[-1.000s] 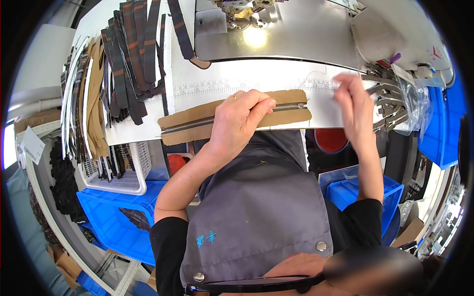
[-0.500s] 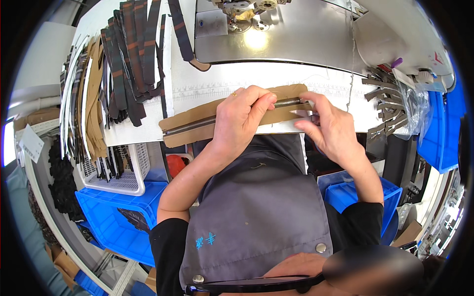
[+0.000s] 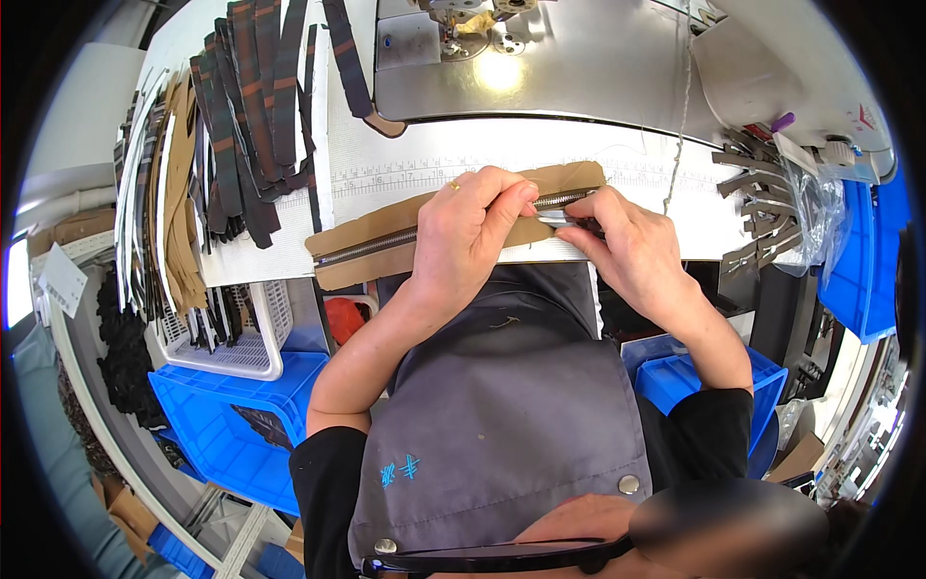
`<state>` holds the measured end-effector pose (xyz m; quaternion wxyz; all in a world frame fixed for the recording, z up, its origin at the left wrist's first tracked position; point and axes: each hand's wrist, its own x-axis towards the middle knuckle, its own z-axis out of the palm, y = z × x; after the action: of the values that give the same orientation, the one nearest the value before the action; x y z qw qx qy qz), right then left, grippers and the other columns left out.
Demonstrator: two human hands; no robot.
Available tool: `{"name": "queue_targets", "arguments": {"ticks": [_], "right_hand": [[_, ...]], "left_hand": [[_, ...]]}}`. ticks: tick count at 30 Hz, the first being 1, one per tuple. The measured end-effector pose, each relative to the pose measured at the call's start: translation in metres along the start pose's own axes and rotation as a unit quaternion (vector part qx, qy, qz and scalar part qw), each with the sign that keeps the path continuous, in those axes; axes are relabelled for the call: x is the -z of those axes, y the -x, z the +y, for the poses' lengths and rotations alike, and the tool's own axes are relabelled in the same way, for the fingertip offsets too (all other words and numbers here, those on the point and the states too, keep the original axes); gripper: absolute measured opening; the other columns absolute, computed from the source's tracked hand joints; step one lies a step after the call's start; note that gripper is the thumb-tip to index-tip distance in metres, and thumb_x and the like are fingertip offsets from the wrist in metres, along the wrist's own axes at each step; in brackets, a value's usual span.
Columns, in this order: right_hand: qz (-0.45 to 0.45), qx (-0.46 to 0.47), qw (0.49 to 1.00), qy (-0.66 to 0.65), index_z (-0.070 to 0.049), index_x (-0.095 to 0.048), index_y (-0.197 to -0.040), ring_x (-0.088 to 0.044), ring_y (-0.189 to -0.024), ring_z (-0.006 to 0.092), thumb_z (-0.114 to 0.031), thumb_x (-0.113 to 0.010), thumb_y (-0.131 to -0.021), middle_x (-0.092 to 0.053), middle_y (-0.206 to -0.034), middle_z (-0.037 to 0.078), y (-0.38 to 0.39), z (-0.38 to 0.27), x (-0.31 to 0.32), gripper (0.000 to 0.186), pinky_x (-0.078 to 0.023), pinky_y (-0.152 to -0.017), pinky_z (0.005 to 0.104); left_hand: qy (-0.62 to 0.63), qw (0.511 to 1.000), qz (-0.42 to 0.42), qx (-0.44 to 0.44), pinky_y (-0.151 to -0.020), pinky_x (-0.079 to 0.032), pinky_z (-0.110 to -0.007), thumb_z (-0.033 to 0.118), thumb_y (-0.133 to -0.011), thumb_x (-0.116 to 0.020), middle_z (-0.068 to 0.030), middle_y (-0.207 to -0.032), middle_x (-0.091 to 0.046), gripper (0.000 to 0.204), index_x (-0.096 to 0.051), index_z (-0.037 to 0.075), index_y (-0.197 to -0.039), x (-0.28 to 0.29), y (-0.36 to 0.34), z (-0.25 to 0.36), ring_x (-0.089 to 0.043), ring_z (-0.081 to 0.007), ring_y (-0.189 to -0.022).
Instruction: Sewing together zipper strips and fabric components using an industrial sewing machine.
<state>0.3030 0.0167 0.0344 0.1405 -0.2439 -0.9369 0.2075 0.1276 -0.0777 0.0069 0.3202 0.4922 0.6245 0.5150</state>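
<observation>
A brown fabric strip (image 3: 376, 259) with a metal zipper (image 3: 371, 245) along its middle lies on the white ruled table edge, tilted up to the right. My left hand (image 3: 468, 232) pinches the strip near its middle, thumb against curled fingers. At the strip's right end, my right hand (image 3: 627, 241) is closed around what look like small thread snips. Only the snips' pale metal tips (image 3: 555, 220) show, pointing left at the fabric just below the zipper; my fingers hide the rest.
Ahead stands a sewing machine (image 3: 482, 24) on a metal plate. Dark striped strips (image 3: 256, 106) and brown strips (image 3: 178, 212) hang at the left, above a white basket (image 3: 275, 333) and blue crate (image 3: 231, 405). Zipper pieces (image 3: 762, 203) and a plastic bag (image 3: 815, 212) lie right.
My right hand has moved left and its fingers have closed in by the zipper, the metal tips coming nearer my left hand. The left hand keeps its pinch; the strip has barely shifted.
</observation>
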Motion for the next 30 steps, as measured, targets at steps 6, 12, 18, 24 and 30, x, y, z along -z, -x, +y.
{"name": "queue_targets", "arguments": {"ticks": [6,12,18,24,30], "right_hand": [[0.002,0.018,1.0,0.02,-0.006,-0.049,-0.085,-0.064,-0.065,0.0231,-0.017,-0.072,-0.08,-0.062,-0.079,0.004,-0.003,0.0,0.0,0.027,-0.049,-0.052,0.0344],[-0.004,0.033,0.999,0.042,-0.007,-0.049,-0.084,-0.064,-0.064,0.0232,-0.019,-0.071,-0.08,-0.062,-0.078,0.005,-0.002,0.001,-0.002,0.026,-0.049,-0.052,0.034],[0.002,0.016,1.0,-0.016,-0.008,-0.057,-0.094,-0.063,-0.063,0.0229,-0.023,-0.073,-0.078,-0.059,-0.077,0.005,-0.002,0.009,0.005,0.028,-0.05,-0.053,0.0343],[-0.036,0.036,0.998,0.031,-0.008,-0.061,-0.116,-0.06,-0.063,0.0215,-0.027,-0.078,-0.072,-0.054,-0.083,0.005,0.003,0.029,0.02,0.051,-0.051,-0.056,0.0326],[-0.023,0.105,0.994,0.022,-0.011,-0.064,-0.113,-0.059,-0.063,0.0204,-0.018,-0.079,-0.068,-0.053,-0.077,0.005,-0.003,0.034,0.017,0.048,-0.048,-0.053,0.0322]], "left_hand": [[-0.002,1.0,0.001,-0.002,-0.074,-0.049,-0.023,0.012,-0.097,-0.053,-0.0062,-0.081,-0.068,0.018,-0.063,-0.002,-0.092,0.0,0.0,0.0,-0.063,-0.0107,-0.078],[0.008,1.0,0.001,-0.007,-0.074,-0.05,-0.024,0.011,-0.097,-0.053,-0.0069,-0.081,-0.068,0.017,-0.063,-0.003,-0.092,-0.001,0.001,-0.002,-0.064,-0.0115,-0.078],[0.149,0.988,0.04,0.004,-0.08,-0.048,-0.026,0.008,-0.093,-0.057,-0.0087,-0.091,-0.068,0.012,-0.063,-0.001,-0.1,0.021,0.001,0.012,-0.064,-0.0121,-0.086],[-0.257,0.957,-0.034,-0.127,-0.094,-0.045,-0.038,0.01,-0.078,-0.071,-0.0092,-0.125,-0.058,0.043,-0.06,0.005,-0.119,0.075,0.032,0.029,-0.056,-0.0242,-0.113],[-0.346,0.921,-0.074,-0.166,-0.085,-0.049,-0.036,0.005,-0.073,-0.071,-0.0084,-0.108,-0.066,0.034,-0.066,0.004,-0.107,0.091,0.042,0.007,-0.061,-0.0248,-0.101]]}}
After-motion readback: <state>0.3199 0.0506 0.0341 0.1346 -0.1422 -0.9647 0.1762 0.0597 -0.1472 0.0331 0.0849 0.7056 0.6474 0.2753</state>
